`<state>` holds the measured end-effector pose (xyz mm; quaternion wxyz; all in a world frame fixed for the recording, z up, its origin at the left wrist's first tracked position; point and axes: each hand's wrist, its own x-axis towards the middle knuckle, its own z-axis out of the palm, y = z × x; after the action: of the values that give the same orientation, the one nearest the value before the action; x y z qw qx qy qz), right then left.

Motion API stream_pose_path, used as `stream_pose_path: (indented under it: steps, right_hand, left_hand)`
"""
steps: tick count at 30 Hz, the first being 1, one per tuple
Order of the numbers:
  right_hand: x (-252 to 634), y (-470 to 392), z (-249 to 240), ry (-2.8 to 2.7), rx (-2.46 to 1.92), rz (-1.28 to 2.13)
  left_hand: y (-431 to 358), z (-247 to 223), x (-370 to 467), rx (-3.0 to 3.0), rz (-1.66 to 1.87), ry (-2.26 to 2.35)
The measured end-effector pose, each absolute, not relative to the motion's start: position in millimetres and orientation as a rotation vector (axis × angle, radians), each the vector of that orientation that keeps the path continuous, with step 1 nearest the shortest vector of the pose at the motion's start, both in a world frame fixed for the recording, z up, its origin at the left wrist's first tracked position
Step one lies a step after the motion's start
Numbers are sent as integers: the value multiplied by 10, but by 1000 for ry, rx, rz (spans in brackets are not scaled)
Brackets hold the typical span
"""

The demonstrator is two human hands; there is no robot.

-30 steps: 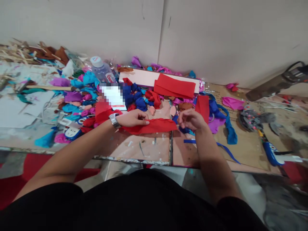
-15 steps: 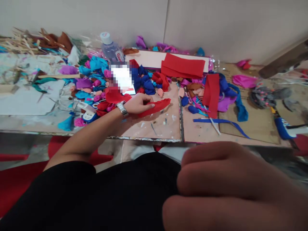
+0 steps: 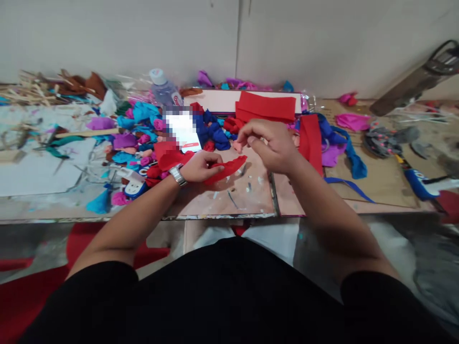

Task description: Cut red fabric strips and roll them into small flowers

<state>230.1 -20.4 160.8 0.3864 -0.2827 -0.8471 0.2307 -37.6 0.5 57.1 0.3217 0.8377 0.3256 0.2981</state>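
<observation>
My left hand [image 3: 202,167], with a metal watch on its wrist, pinches a red crepe paper strip [image 3: 231,167] that points right over the table. My right hand [image 3: 270,143] is raised over the table to the right of that strip, its fingers curled; whether anything is between the fingertips is hidden. A small pink paper piece [image 3: 237,146] shows just left of its fingertips. Behind my right hand lie folded red sheets [image 3: 265,106], and another red strip [image 3: 311,143] lies to its right. A lit phone [image 3: 184,131] stands behind my left hand.
Crumpled blue, purple and red paper pieces [image 3: 124,139] heap up on the left, near a clear bottle [image 3: 165,91] and a power strip [image 3: 134,184]. Pliers [image 3: 57,145] lie farther left. At the right are a dark bottle [image 3: 405,88] and a blue-handled tool [image 3: 421,184].
My right hand has moved from close in front of the camera at the lower right to above the table beside the red strip. My left hand still holds the strip. The view has shifted slightly.
</observation>
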Motion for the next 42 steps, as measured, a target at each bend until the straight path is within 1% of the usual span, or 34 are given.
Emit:
stream_pose_path:
  steps: [3, 6, 7, 10, 14, 18, 25, 29, 35, 42]
  right_hand:
    - [2512, 271, 977, -2055, -813, 946]
    - [2669, 419, 484, -2003, -828, 1265]
    - [2682, 418, 379, -1994, -820, 1324]
    - [2624, 350, 226, -2035, -780, 1341]
    - [2500, 233, 226, -2088, -760, 1306]
    - [2496, 159, 262, -2095, -831, 1295]
    - [2606, 208, 273, -2055, -831, 1590]
    - [2688, 244, 370, -2018, -892, 1662]
    - [2830, 270, 503, -2016, -951, 1636]
    - [2803, 259, 428, -1982, -948, 1611]
  left_hand:
    - [58, 539, -398, 2139, 777, 836]
    - [70, 522, -405, 2066, 799, 803]
    - [68, 520, -405, 2044, 802, 780]
    - [59, 517, -401, 2003, 770, 742]
    - [55, 523, -394, 2051, 683, 743]
    - [43, 533, -397, 2114, 609, 720]
    - [10, 565, -422, 2155, 562, 770]
    - [18, 579, -431, 2151, 602, 764]
    - [-2, 544, -397, 2157, 656, 766]
    - [-19, 510, -372, 2189, 635, 753]
